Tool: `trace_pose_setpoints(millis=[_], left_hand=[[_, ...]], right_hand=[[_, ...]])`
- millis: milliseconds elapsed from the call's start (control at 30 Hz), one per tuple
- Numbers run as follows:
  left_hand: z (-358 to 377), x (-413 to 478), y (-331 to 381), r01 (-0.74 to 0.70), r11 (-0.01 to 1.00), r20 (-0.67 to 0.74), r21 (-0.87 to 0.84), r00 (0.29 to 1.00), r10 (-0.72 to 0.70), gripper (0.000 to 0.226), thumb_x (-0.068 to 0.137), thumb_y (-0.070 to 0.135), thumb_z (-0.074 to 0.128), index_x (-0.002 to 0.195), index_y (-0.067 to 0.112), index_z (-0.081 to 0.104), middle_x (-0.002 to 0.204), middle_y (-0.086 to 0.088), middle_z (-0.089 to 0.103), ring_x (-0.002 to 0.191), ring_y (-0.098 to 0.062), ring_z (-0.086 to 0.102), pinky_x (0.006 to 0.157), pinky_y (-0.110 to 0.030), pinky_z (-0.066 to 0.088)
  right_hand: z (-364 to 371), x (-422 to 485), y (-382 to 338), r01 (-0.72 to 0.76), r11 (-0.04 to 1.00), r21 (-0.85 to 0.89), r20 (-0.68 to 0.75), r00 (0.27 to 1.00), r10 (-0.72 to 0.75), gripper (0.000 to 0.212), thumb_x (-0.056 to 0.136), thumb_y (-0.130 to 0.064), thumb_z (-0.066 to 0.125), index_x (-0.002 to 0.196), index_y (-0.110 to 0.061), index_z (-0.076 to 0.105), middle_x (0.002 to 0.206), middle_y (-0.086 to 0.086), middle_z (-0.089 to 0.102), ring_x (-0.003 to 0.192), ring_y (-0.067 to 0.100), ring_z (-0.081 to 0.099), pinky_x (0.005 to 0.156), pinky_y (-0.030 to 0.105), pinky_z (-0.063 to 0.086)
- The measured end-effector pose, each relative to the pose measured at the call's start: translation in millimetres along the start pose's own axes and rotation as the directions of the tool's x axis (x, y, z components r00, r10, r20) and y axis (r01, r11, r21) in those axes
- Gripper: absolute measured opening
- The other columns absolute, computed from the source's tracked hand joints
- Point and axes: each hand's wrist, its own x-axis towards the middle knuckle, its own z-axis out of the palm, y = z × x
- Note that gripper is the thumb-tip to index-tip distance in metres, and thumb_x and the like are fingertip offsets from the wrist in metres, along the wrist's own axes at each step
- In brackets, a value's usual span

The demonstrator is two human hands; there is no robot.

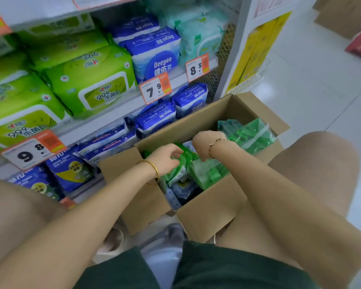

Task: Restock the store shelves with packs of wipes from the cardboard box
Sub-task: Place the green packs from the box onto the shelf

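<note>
While both hands are down inside the cardboard box (208, 207), the green pack of wipes (180, 163) near its middle is the thing the coming move turns on: it lies tilted among the other packs, its long axis running roughly from 7 o'clock up to 1 o'clock, with the upper end under the fingers. The left hand (165, 156) is on it, fingers curled over its top edge in what looks like a pinch on the wrapper, a gold bangle (151, 166) at the wrist. The right hand (204, 141) sits just beside it at about 2 o'clock, bent downward at the wrist; its fingertips are hidden behind the hand, so I cannot tell whether they grip the same pack, a neighbouring one, or nothing. A paler green pack (206, 172) lies touching the first at 4 o'clock, and a bundle of green packs in clear wrap (250, 134) fills the far corner at 2 o'clock. From the box, the shelves (121, 107) stand at 10 to 11 o'clock, the green packs on display (90, 80) higher up that way, blue ones (154, 117) nearer. The left hand seems better placed to carry the pack across.
</note>
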Motion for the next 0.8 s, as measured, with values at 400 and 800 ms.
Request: trace_pose_setpoints(millis=[400,800], left_hand=[[26,-9,13,-0.11,0.993,-0.011,0.03,0.994,0.11,0.067,0.083,0.027,0.068,0.14,0.014,0.038,0.145,-0.002,0.04,0.135,-0.018,0.038,0.107,-0.026,0.03],[-78,-83,18,-0.285,0.956,-0.437,0.072,0.853,0.287,0.108,0.062,0.027,0.086,0.145,0.021,0.018,0.148,0.002,0.028,0.134,-0.007,0.027,0.112,-0.025,0.024]], right_hand=[[-17,-31,24,0.158,0.975,0.153,-0.202,0.971,-0.126,0.014,0.085,-0.019,0.062,0.098,-0.017,0.067,0.101,0.002,0.065,0.094,0.024,0.06,0.077,0.03,0.048],[-98,-78,-24,0.617,0.646,0.45,-0.774,0.63,-0.061,0.003,0.081,-0.011,0.066,0.082,-0.008,0.067,0.074,-0.003,0.057,0.071,0.012,0.051,0.07,0.029,0.042]])
